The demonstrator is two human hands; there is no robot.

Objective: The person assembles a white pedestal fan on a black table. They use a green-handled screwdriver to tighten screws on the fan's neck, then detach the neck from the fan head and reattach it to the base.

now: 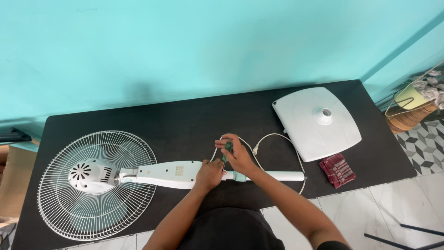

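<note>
The fan (138,178) lies on the table (185,120), base plate (317,122) to its right.

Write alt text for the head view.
A person's right hand holds a green-handled screwdriver to a white pedestal fan lying on a black table, while the left hand steadies its column. The square fan base and a red checked cloth lie to the right.

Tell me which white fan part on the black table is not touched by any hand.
The square white fan base at the right end lies alone, near the red checked cloth. The fan column is under the left hand, while the right hand holds a green-handled screwdriver.
</note>
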